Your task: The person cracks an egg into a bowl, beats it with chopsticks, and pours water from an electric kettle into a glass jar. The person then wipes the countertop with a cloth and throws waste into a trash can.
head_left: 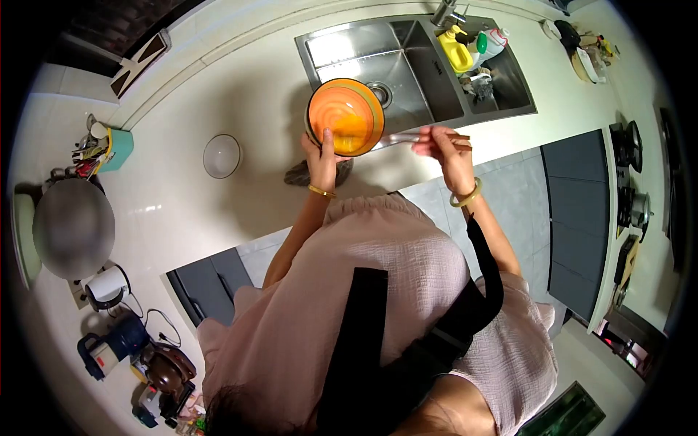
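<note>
Over on the left, a small pale bowl (222, 156) sits on the counter (174, 189). The left hand (321, 158) grips an orange bowl (336, 103) by the sink's (356, 59) near edge; the right hand's (446, 151) fingers clasp a metal utensil (399, 138).

Left forearm (298, 231) angling forward and inward, left hand (320, 154) cupped, thumb (328, 138) extended on top! Over on the right, forearm (488, 236) slanting inward, wrist bent, right hand (445, 145) in a closed grip, fingers pointing left, hands well apart!
</note>
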Available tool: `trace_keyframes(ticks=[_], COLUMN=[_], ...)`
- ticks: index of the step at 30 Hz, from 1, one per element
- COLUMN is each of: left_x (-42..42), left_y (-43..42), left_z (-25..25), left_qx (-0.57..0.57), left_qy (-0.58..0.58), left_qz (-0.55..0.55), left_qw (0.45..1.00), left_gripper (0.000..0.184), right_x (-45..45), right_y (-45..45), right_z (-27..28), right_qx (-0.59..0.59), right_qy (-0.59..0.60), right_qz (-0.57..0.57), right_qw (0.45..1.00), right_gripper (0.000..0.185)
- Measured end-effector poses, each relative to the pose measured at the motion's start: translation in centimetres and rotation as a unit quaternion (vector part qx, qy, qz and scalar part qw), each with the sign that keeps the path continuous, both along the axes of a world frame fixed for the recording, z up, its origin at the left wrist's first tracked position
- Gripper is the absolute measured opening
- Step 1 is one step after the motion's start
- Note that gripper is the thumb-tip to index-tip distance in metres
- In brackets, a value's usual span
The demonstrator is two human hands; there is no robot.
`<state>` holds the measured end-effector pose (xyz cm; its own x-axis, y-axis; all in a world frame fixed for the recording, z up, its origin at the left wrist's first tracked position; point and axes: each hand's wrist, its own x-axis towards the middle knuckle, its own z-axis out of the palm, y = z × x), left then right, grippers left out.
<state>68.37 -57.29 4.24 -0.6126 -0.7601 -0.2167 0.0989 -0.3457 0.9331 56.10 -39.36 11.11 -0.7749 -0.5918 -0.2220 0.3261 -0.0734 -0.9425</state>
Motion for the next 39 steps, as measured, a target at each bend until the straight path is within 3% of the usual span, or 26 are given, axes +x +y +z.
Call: trace_keyframes(ticks=[4,8,10,12,14,16,18,20,22,25,27,31,33,34,36,38,39], left_x=[0.0,0.3,0.2,0.4,0.3,0.0,0.3,0.3,0.2,0.1,0.1,-0.4,0.2,0.8,1.7,1.6,2.2], left_y=[0.0,0.3,0.4,0.4,0.7,0.7,0.7,0.9,0.7,0.3,0.5,0.4,0.8,0.7,0.4,0.0,0.0], left_z=[-0.2,-0.2,0.1,0.6,0.6,0.6,0.4,0.2,-1.1,-1.6,-2.6,-5.2,-1.6,-0.6,-0.2,-2.9,-2.7], left_qx=[-0.039,-0.058,-0.067,-0.014,-0.017,-0.023,0.014,0.0,-0.009,0.02,-0.088,-0.228,-0.17,-0.194,-0.177,-0.186,-0.155], left_qy=[0.011,-0.029,-0.026,-0.023,-0.013,0.0,-0.003,-0.005,-0.003,-0.035,-0.048,-0.101,-0.059,-0.065,-0.058,-0.055,-0.075], left_qz=[-0.023,-0.009,0.001,0.006,0.002,0.004,0.012,0.005,-0.017,0.019,0.057,0.146,0.184,0.206,0.209,0.275,0.27], left_qw=[0.999,0.998,0.997,1.0,1.0,1.0,1.0,1.0,1.0,0.999,0.993,0.957,0.966,0.957,0.96,0.942,0.947], left_gripper=[0.062,0.061,0.06,0.06,0.059,0.058,0.057,0.057,0.056,0.06,0.059,0.059,0.056,0.055,0.055,0.055,0.057], right_x=[0.6,0.2,1.0,0.6,0.1,0.9,0.4,-0.2,0.7,0.2,-0.8,-2.0,-2.9,-2.3,-2.4,-3.0,-2.7], right_y=[0.2,0.4,0.4,0.3,0.5,0.5,0.3,0.8,0.7,-0.3,0.1,-1.1,-2.2,-2.5,-4.2,-5.8,-6.0], right_z=[0.1,-1.0,-0.2,-0.8,-1.9,-0.1,-0.5,-1.3,0.2,0.9,-0.5,-1.0,-1.4,-0.6,-0.1,-0.9,-0.6], right_qx=[0.026,0.028,0.028,-0.006,0.011,0.014,-0.004,0.049,0.025,0.078,0.103,0.022,0.041,0.071,0.004,0.046,0.054], right_qy=[0.011,0.04,0.001,-0.008,0.021,-0.011,0.009,0.04,-0.011,0.107,0.026,0.085,0.08,0.062,0.031,0.093,0.048], right_qz=[0.044,-0.05,0.041,-0.035,-0.022,0.062,-0.041,-0.005,0.043,-0.045,0.073,0.064,0.122,0.15,0.121,0.173,0.236], right_qw=[0.999,0.998,0.999,0.999,0.999,0.998,0.999,0.998,0.999,0.99,0.992,0.994,0.988,0.984,0.992,0.98,0.969], right_gripper=[0.026,0.025,0.025,0.024,0.024,0.024,0.023,0.024,0.026,0.029,0.026,0.026,0.027,0.026,0.026,0.028,0.029])
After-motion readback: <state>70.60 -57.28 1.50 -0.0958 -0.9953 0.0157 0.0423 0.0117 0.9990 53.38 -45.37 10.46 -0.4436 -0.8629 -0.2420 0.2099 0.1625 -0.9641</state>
